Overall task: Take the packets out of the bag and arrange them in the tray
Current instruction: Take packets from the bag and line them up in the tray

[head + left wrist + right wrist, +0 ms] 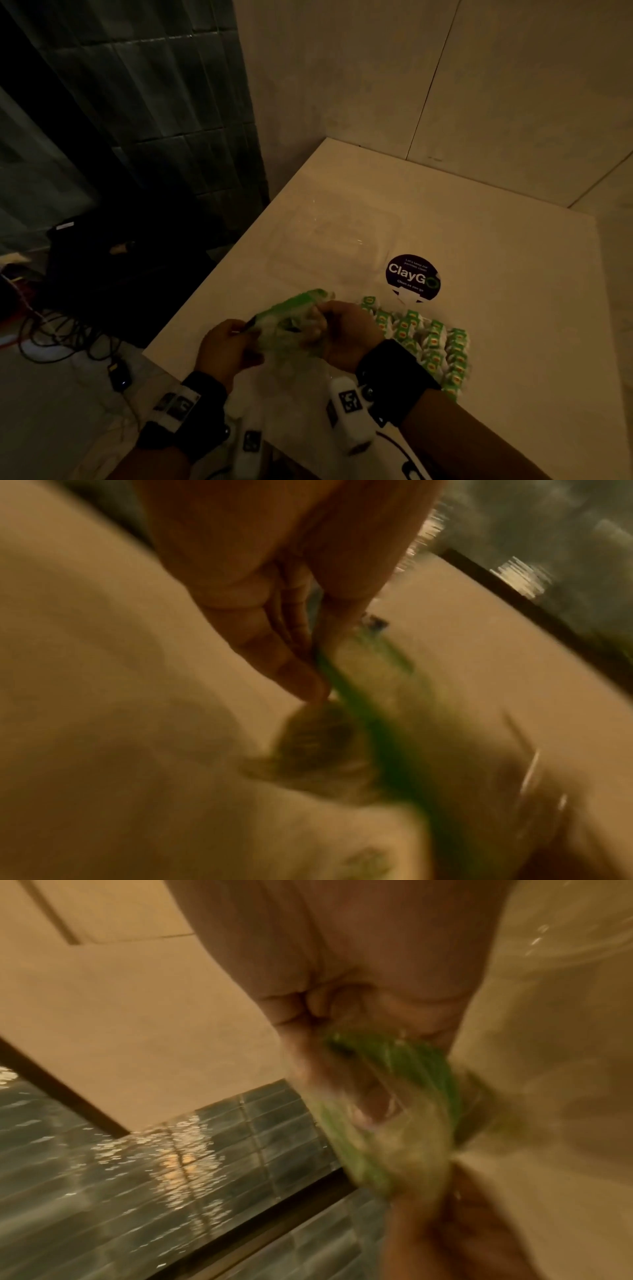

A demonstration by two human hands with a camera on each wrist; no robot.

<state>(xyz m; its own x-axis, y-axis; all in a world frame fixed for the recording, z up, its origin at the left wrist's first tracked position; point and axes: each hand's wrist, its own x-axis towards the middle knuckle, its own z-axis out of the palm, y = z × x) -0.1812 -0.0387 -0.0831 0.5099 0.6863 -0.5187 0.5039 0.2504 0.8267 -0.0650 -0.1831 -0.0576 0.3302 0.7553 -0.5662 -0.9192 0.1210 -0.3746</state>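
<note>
A clear plastic bag with a green strip (291,318) hangs just above the table's near edge, held between both hands. My left hand (227,346) pinches its left end; the blurred left wrist view shows the fingers (294,674) pressed against the green strip (369,731). My right hand (346,330) grips the right end, fingers curled into the crumpled plastic (387,1110). Several green and white packets (431,339) lie in rows on the table right of my right hand. A clear, empty tray (337,245) sits farther back, hard to see.
The white table (496,308) carries a round dark "ClayGo" sticker (412,275) between tray and packets. Light walls stand behind it. Left of the table is a dark drop with a black box (113,260) and cables (61,339) on the floor.
</note>
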